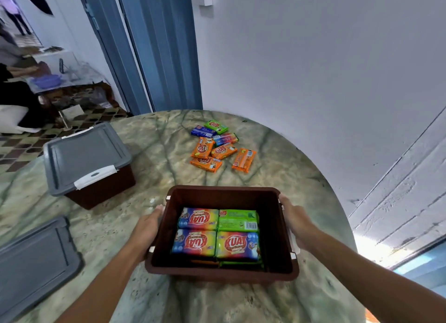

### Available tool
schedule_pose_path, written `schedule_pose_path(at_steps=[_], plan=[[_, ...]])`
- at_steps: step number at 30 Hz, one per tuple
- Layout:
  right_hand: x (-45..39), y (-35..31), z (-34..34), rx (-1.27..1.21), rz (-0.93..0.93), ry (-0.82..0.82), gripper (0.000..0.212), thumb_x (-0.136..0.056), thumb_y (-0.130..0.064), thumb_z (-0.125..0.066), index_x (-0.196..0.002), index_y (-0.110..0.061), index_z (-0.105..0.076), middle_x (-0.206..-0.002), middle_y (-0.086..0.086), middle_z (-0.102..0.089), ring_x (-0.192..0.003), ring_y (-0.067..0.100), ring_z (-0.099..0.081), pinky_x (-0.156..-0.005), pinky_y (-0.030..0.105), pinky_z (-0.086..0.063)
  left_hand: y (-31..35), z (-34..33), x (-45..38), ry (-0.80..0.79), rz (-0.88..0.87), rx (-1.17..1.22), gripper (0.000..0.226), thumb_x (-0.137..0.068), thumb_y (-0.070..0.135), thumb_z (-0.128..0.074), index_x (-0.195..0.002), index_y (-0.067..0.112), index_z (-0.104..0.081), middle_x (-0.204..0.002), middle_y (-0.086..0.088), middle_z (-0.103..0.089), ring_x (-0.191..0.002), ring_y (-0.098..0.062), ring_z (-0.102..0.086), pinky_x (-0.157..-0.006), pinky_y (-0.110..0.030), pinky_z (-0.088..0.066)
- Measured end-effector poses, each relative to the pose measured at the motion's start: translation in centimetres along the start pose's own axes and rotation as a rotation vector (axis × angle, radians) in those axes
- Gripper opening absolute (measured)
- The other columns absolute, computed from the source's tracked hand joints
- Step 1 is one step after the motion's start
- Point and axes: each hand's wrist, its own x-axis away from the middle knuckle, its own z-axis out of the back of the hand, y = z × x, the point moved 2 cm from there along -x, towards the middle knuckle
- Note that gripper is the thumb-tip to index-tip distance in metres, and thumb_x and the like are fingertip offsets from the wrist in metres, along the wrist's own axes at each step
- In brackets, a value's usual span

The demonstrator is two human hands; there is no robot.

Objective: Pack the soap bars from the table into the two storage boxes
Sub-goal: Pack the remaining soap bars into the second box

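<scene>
Both hands hold the open storage box [222, 272] by its short sides: the left hand [144, 231] is pressed flat against the left wall with the fingers [158, 210] reaching toward the rim, and the right hand [293, 220] cups the right wall, its fingers wrapped round the edge beside the white latch clip. That even, two-sided hold looks meant for shifting or steadying the box on the worktop [169, 153], perhaps bringing it nearer the remaining stock. The box is dark brown moulded plastic, rectangular with rounded corners and a rolled rim, and inside it four soap bars [216, 233] lie flat in a snug two-by-two top layer, with more edges showing beneath. Their wrappers are glossy film in rainbow and green prints. Well beyond the box, toward the wall, a loose heap of soap bars [218, 147] waits unpacked, mostly orange with a green and two blue ones, lying at odd angles. To the left stands the second box [89, 163], already capped by a matte grey lid with white clips, and a spare grey lid [33, 262] lies flat near the left edge, presumably for the open box. The worktop is a polished, green-veined stone slab with a curved edge.
</scene>
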Motion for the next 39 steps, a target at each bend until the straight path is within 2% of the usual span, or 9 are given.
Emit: schedule_pose_path(at_steps=[6,13,17,19,22,25,29,35,39], plan=[[-7.2,-3.8,2.5,0.008,0.022,-0.087,0.054,-0.091,-0.055,-0.046,-0.071,-0.008,-0.062,-0.063,0.005,-0.058,-0.063,0.022,-0.054,-0.059,0.032,-0.039,2.1,-4.9,-0.9,0.112,0.119,0.133,0.042,-0.099,0.036,-0.044,-0.09,0.003,-0.068,-0.078,-0.015,-0.07,-0.063,-0.022,-0.065,-0.049,-0.024,-0.048],[-17.4,-9.0,6.1,0.11,0.127,-0.195,0.051,-0.097,-0.052,-0.033,-0.069,-0.017,-0.057,-0.07,0.006,-0.056,-0.066,0.02,-0.051,-0.057,0.03,-0.034,5.6,-13.4,-2.2,0.149,0.215,0.382,0.038,-0.101,0.03,-0.036,-0.094,0.003,-0.062,-0.065,-0.016,-0.07,-0.043,-0.019,-0.064,-0.032,-0.02,-0.044],[-20.9,-9.4,6.5,0.209,0.126,-0.301,0.059,-0.095,-0.057,-0.033,-0.06,-0.019,-0.062,-0.061,0.004,-0.06,-0.067,0.023,-0.058,-0.067,0.033,-0.041,5.2,-15.9,-2.8,0.105,0.367,0.544,0.048,-0.099,0.042,-0.037,-0.109,0.001,-0.062,-0.099,-0.023,-0.067,-0.067,-0.031,-0.069,-0.045,-0.032,-0.055],[-21.7,-10.0,6.6,0.348,0.24,-0.31,0.055,-0.098,-0.05,-0.032,-0.062,-0.02,-0.061,-0.064,0.003,-0.06,-0.068,0.023,-0.057,-0.069,0.033,-0.041,4.8,-15.3,-3.6,0.137,0.355,0.439,0.045,-0.098,0.042,-0.04,-0.107,0.005,-0.063,-0.098,-0.021,-0.069,-0.076,-0.031,-0.068,-0.056,-0.032,-0.055],[-22.3,-13.1,7.2,0.571,0.574,-0.168,0.022,-0.096,-0.03,-0.046,-0.09,-0.016,-0.061,-0.086,0.003,-0.063,-0.081,0.024,-0.057,-0.075,0.033,-0.042,6.4,-12.4,-5.4,0.171,0.195,-0.074,0.021,-0.095,0.024,-0.049,-0.084,0.014,-0.063,-0.072,-0.008,-0.062,-0.057,-0.018,-0.057,-0.054,-0.023,-0.043],[-21.9,-17.9,5.0,0.531,0.941,-0.123,0.014,-0.088,-0.012,-0.058,-0.101,-0.011,-0.063,-0.092,0.003,-0.064,-0.086,0.022,-0.06,-0.077,0.031,-0.045,10.3,-10.2,-9.4,0.254,-0.081,-0.467,0.01,-0.088,0.009,-0.056,-0.096,0.012,-0.062,-0.076,-0.006,-0.061,-0.061,-0.019,-0.054,-0.058,-0.027,-0.042],[-22.2,-20.2,-3.1,0.795,1.062,-0.602,0.025,-0.087,-0.008,-0.058,-0.111,-0.013,-0.061,-0.096,0.008,-0.065,-0.086,0.023,-0.061,-0.08,0.041,-0.051,14.6,-12.7,-16.3,0.16,-0.371,-1.024,0.028,-0.086,0.021,-0.061,-0.113,0.017,-0.063,-0.103,-0.003,-0.064,-0.098,-0.022,-0.059,-0.081,-0.032,-0.047],[-26.9,-17.9,-11.0,1.7,1.099,-0.782,0.071,-0.075,-0.01,-0.073,-0.138,-0.024,-0.043,-0.138,0.007,-0.043,-0.119,0.027,-0.05,-0.091,0.039,-0.049,15.2,-16.5,-27.4,0.139,-0.23,-1.201,0.062,-0.082,0.051,-0.064,-0.129,0.015,-0.045,-0.124,-0.014,-0.056,-0.115,-0.029,-0.05,-0.09,-0.042,-0.047],[-27.3,-17.3,-12.7,1.908,1.308,-0.726,0.051,-0.082,-0.018,-0.071,-0.129,-0.022,-0.053,-0.129,0.009,-0.05,-0.116,0.029,-0.052,-0.088,0.041,-0.046,14.0,-17.3,-30.2,0.141,-0.125,-1.215,0.066,-0.077,0.044,-0.072,-0.128,0.014,-0.044,-0.123,-0.013,-0.055,-0.11,-0.028,-0.055,-0.081,-0.035,-0.045]])
